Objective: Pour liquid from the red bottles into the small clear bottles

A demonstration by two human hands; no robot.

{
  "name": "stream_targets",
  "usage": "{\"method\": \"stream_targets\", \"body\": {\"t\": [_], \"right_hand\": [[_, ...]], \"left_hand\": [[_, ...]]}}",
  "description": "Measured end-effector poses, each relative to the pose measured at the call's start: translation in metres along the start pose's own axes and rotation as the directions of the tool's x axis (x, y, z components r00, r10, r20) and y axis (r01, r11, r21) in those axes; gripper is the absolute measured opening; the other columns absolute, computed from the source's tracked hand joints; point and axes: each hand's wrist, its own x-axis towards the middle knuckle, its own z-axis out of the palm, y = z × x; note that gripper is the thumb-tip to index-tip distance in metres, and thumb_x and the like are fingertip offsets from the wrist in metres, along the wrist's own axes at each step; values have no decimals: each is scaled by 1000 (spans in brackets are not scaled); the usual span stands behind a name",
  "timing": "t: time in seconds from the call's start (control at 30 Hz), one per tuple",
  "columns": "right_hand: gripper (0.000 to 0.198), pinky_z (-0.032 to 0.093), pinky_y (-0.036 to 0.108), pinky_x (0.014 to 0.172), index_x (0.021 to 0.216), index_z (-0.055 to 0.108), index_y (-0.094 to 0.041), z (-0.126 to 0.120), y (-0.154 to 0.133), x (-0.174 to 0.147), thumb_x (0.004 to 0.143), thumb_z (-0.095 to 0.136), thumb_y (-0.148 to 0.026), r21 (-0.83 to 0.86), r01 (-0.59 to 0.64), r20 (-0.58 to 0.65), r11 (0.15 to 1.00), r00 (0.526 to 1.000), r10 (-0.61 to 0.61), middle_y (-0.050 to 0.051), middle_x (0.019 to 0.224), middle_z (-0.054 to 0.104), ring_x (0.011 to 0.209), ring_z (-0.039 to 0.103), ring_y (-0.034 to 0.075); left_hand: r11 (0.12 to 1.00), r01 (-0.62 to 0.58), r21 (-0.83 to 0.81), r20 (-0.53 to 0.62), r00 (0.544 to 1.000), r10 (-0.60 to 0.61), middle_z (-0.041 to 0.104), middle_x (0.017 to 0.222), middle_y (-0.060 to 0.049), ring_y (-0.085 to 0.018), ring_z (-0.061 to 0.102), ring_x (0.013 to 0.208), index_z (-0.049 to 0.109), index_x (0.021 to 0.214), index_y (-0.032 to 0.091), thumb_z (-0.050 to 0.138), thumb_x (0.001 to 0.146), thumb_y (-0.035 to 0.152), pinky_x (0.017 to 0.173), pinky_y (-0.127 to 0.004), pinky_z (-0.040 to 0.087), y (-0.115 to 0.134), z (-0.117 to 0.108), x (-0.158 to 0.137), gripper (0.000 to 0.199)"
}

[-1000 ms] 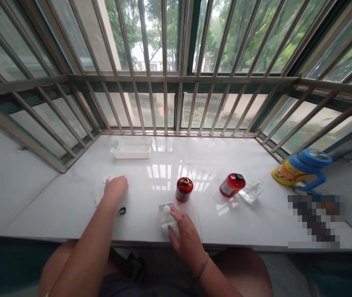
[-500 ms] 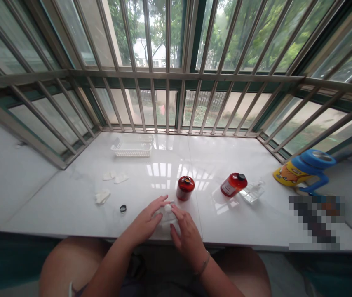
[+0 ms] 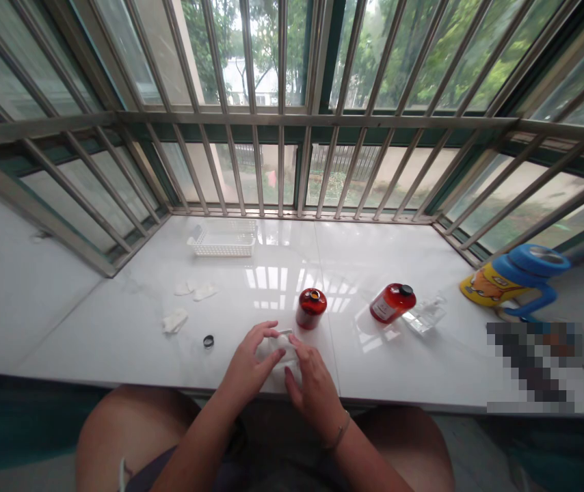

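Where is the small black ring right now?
In the head view, the small black ring lies on the white countertop, left of the left hand and to the right of the nearest white scrap.

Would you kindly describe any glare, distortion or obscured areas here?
Head view: barred window reflections glare on the tabletop near the open red bottle; same view: window bars fan outward, suggesting a wide lens, and a pixelated patch hides detail at right.

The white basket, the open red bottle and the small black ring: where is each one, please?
White basket (image 3: 224, 251), head view: on its near side wall.
Open red bottle (image 3: 311, 314), head view: middle of its body.
Small black ring (image 3: 208, 344), head view: near part of its band.
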Motion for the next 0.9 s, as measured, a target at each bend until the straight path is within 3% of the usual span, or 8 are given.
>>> {"method": "stream_targets", "body": {"t": [0.23,0.4,0.53,0.63,0.77,0.9], "right_hand": [[78,59,58,110,171,24,-27,-2,-3,2,101,55,-15,6,-2,-12,1000,1000,2,15,157,58,136,61,33],[79,58,57,112,171,26,-26,-2,-3,2,99,57,-13,-7,-11,-4,1000,1000,11,14,156,58,137,60,33],[78,58,57,111,170,28,-26,-2,-3,2,98,57,-12,-2,-7,-10,1000,1000,7,15,155,59,137,60,33],[77,59,57,111,169,30,-27,-3,-4,3,98,57,-12,-3,-4,-15,1000,1000,4,14,154,60,136,61,32],[75,58,57,111,168,31,-28,-3,-2,3,99,56,-12,-6,7,-19,1000,1000,-7,14,156,59,137,61,32],[76,58,57,110,168,31,-30,0,1,0,98,55,-10,9,9,-18,1000,1000,-9,13,157,58,136,61,32]], "left_hand": [[996,-37,-76,-111,993,29,71,140,-10,-28,67,133,70,111,26,72,98,45,119,-48,50,5,0,7,22],[966,-34,-256,-166,986,-9,73,137,-13,-29,68,133,67,105,23,75,96,47,119,-49,51,-1,-6,11,27],[934,-8,-358,-163,985,-54,78,124,-13,-29,75,120,65,94,21,82,90,48,112,-49,57,-1,-5,10,32],[938,-1,-348,-176,982,-64,80,113,-11,-28,77,113,68,98,21,86,87,47,107,-48,60,0,-3,7,33],[976,16,-217,-132,990,-46,79,123,-10,-29,74,119,73,120,24,84,90,43,112,-48,56,4,-4,4,37],[989,-45,-139,-72,997,35,78,122,-8,-29,73,119,76,115,27,81,92,40,111,-45,56,11,-7,3,27]]}}
